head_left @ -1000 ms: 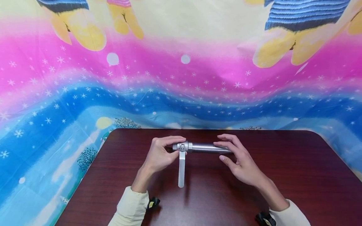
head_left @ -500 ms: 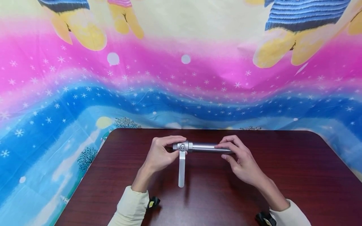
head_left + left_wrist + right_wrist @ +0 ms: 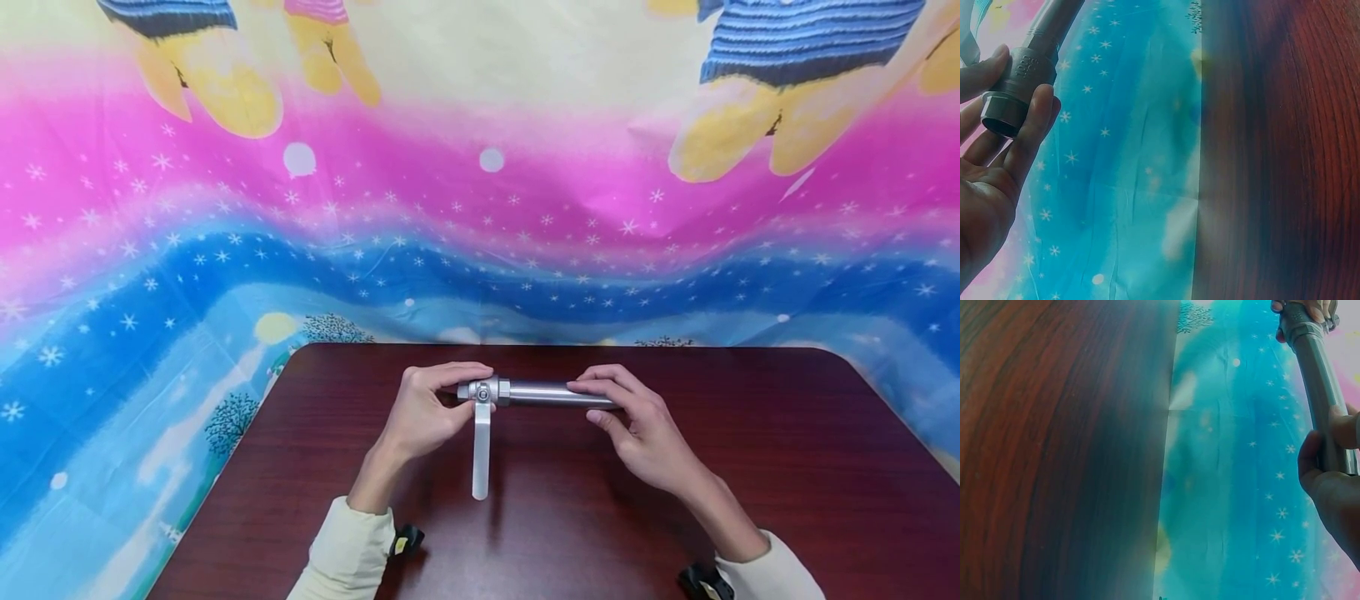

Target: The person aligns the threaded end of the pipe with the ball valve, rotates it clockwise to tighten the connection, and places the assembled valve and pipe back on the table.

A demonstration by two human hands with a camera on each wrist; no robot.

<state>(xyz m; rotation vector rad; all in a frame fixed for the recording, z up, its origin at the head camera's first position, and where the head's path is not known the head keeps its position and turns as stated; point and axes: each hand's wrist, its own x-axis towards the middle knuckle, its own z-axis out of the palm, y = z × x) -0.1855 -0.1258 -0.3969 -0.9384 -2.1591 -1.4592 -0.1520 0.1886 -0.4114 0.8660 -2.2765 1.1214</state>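
A silver metal pipe with a valve fitting [image 3: 525, 392] is held level above the dark wooden table [image 3: 787, 467]. A flat pale handle [image 3: 481, 454] hangs down from the fitting. My left hand [image 3: 431, 408] grips the fitting end [image 3: 1019, 81] between thumb and fingers. My right hand [image 3: 637, 425] grips the bare pipe [image 3: 1322, 400] near its other end, fingers over the top and thumb below.
A bright cartoon-print cloth [image 3: 480, 208] hangs behind and drapes past the table's far edge. Cream sleeves [image 3: 345, 554] and black wrist straps [image 3: 408, 537] show at the bottom. Bare tabletop lies to both sides of the hands.
My right hand's fingers, spread loosely over the pipe a second ago, have curled round it. The pipe and left hand have stayed in place.
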